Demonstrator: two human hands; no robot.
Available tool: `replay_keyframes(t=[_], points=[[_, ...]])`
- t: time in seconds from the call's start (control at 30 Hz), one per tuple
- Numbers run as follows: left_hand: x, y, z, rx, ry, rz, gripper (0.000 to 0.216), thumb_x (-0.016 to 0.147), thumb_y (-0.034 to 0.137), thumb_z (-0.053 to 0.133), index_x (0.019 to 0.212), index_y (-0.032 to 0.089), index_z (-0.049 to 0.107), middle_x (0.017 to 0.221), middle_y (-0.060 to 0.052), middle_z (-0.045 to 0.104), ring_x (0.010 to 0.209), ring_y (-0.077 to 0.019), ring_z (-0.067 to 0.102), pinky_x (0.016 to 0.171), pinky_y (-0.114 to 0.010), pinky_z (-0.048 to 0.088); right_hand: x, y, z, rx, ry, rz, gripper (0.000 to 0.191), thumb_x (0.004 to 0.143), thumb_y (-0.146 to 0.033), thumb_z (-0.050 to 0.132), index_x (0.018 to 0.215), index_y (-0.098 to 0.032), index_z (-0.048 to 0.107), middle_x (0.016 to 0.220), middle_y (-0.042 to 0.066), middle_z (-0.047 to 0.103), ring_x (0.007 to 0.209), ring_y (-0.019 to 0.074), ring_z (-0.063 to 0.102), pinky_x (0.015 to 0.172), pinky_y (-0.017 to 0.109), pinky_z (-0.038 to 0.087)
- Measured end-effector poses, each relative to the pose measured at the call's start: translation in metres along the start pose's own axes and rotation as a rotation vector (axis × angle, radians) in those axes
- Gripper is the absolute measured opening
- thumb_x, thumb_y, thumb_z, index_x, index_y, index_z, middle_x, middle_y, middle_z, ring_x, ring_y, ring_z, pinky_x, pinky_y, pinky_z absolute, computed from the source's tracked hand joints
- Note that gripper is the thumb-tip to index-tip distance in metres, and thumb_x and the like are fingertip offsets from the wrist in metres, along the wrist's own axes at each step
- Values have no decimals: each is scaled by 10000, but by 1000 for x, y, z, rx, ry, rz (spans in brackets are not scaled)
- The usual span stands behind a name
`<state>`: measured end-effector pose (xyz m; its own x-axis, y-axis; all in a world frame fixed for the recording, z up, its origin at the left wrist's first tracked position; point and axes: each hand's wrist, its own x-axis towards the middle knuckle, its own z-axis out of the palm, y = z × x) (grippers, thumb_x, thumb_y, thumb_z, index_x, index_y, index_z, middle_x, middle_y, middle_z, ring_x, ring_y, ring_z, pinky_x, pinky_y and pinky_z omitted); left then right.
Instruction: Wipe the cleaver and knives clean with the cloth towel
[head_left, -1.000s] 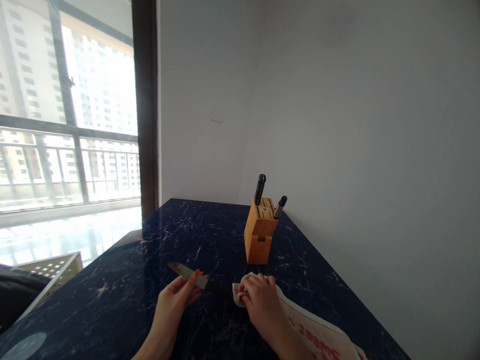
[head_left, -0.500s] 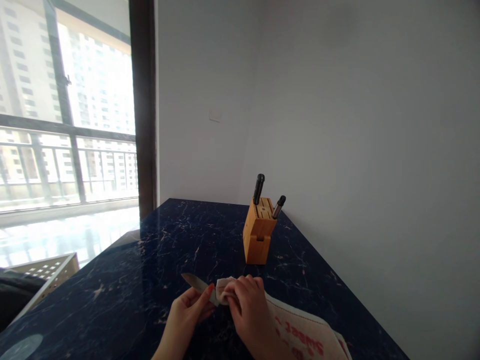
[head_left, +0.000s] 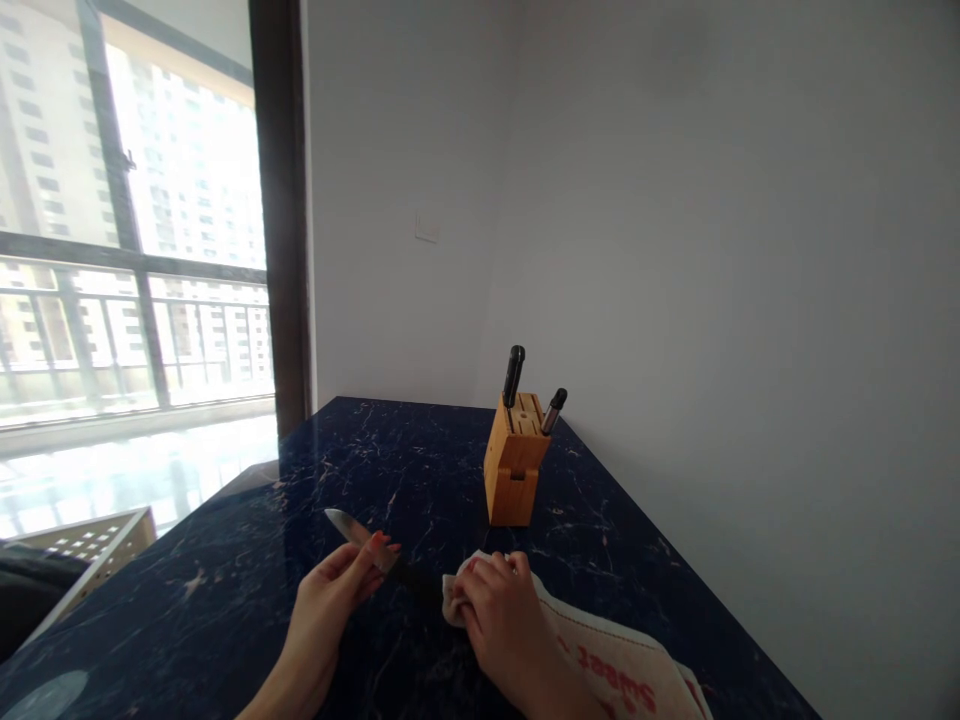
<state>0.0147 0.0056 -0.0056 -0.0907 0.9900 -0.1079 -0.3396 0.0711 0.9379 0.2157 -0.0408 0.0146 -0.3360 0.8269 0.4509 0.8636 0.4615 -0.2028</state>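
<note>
A knife (head_left: 351, 531) with a steel blade lies nearly level over the dark marble counter (head_left: 225, 590), tip pointing left. My left hand (head_left: 335, 593) pinches the blade near its middle with closed fingers. My right hand (head_left: 501, 615) is closed on a bunched corner of a white cloth (head_left: 622, 665) with red lettering, wrapped around the knife's dark handle end. The rest of the cloth trails right along the counter.
A wooden knife block (head_left: 514, 461) with two dark-handled tools stands farther back, near the grey wall. A large window with a dark frame (head_left: 281, 220) is on the left. A perforated white box (head_left: 90, 545) sits below the counter's left edge.
The knife slid right through the cloth, then back out left. My right hand and the cloth moved from the blade back to the handle end; more blade shows now.
</note>
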Motion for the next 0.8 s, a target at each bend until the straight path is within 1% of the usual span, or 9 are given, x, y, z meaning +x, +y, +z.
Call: replay_keyframes(t=[0.07,0.17,0.23,0.33,0.4,0.5,0.63,0.73,0.8], points=[[3,7,-4,-9,28,50,256,680,321,689,867,150,650,866,-51,711,783,-143,660,653,-145,503,0,3,1,-40,12,54,141,701,-88,510,759,-212,543,829,10,578,818,183,473,774,363,259],[4,14,-6,-45,52,69,214,693,286,679,853,147,648,831,-43,712,781,-146,659,671,-159,509,0,2,-1,-33,82,145,156,671,-79,514,756,-204,555,831,21,572,822,195,476,795,380,265],[3,15,-4,-65,37,64,208,684,275,685,844,146,650,818,-48,711,774,-157,661,672,-175,512,1,-2,-4,47,143,144,202,716,-100,501,866,-222,560,866,11,574,842,183,487,806,356,280],[-1,13,3,-109,-44,60,266,649,309,710,854,150,649,830,-55,707,788,-171,656,698,-204,510,0,-9,-8,162,197,101,214,820,-206,475,1022,-254,524,903,-3,589,852,157,508,798,308,309],[-5,10,8,-164,-102,65,299,622,333,728,846,152,648,829,-49,702,810,-176,647,725,-224,502,0,-12,-7,190,175,66,171,853,-251,458,1005,-267,533,894,-15,607,853,148,520,810,299,306],[-10,8,14,-213,-161,100,279,616,334,734,814,155,651,797,-24,685,819,-167,630,763,-230,477,-1,-14,-2,213,100,35,142,871,-227,436,936,-279,550,875,-36,623,855,140,528,856,321,269],[-13,7,16,-123,-245,156,228,677,350,684,793,155,660,772,-15,661,783,-143,591,742,-206,446,-2,-15,2,288,32,49,132,876,-225,435,877,-268,559,851,-41,619,843,136,530,877,338,244],[-13,8,15,-22,-239,190,232,697,362,661,795,151,667,779,-22,652,785,-143,563,720,-196,426,-3,-15,2,359,-11,67,63,846,-248,495,839,-254,558,828,-51,609,809,125,530,846,304,279],[-13,8,14,4,-218,184,248,687,363,669,821,155,672,814,-28,654,819,-158,558,739,-207,418,-5,-15,1,402,-33,118,44,818,-271,537,855,-253,552,823,-49,603,807,133,521,792,273,320]])
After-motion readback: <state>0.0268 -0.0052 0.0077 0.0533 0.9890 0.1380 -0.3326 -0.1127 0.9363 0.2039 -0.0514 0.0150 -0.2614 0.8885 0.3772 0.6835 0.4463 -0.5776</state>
